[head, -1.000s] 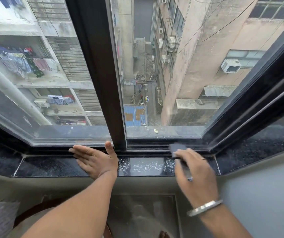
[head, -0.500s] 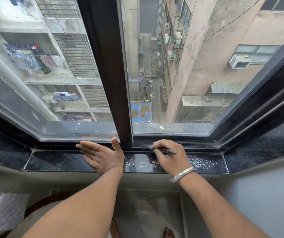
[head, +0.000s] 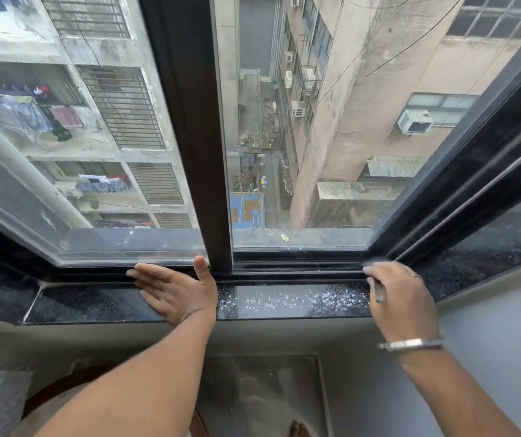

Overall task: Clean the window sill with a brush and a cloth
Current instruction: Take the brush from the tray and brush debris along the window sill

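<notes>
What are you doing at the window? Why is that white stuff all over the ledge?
A person is cleaning the dark stone window sill. The left hand lies flat on the sill with fingers spread, holding nothing. The right hand is closed on a brush, mostly hidden by the hand, at the right end of the sill by the window track. White specks are scattered on the sill between the two hands, so that part is not clean yet. No cloth is in sight.

Window sill [head: 101,302]: polished dark speckled stone, glossy, dusted with pale flecks [head: 300,299]. Window frame [head: 189,137]: dark, matt. Glass pane [head: 63,121]: smudged, dusty. Bangle [head: 410,344]: shiny metal.
</notes>
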